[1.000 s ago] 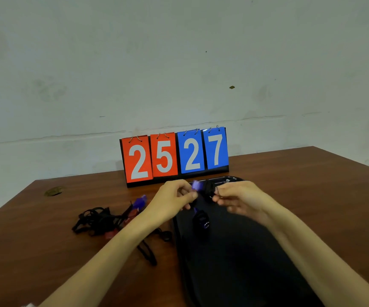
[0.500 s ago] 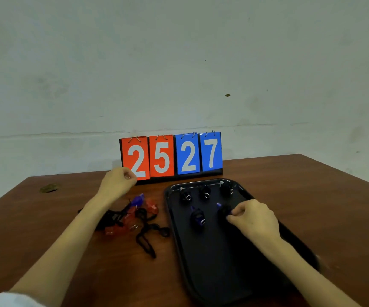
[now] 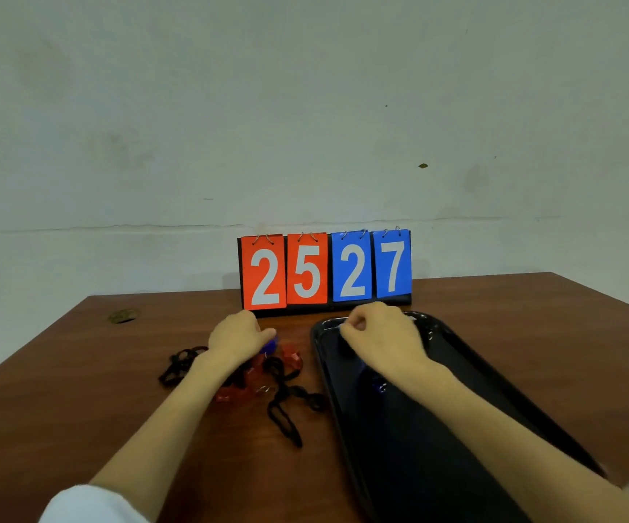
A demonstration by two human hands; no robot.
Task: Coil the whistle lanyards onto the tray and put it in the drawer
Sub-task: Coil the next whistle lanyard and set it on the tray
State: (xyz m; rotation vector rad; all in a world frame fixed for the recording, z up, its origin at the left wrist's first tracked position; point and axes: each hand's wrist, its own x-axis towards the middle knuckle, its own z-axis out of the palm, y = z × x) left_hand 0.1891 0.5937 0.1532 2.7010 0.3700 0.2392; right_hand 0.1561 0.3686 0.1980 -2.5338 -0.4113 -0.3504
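a flip scoreboard (image 3: 326,271) at the far edge of the table (image 3: 79,371) read 25 on its left red cards and 27 on its right blue cards.

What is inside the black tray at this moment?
A blue whistle shows just below the right hand, and a metal ring glints near the far rim of the tray. The hand and forearm cover whatever else lies at the far end.
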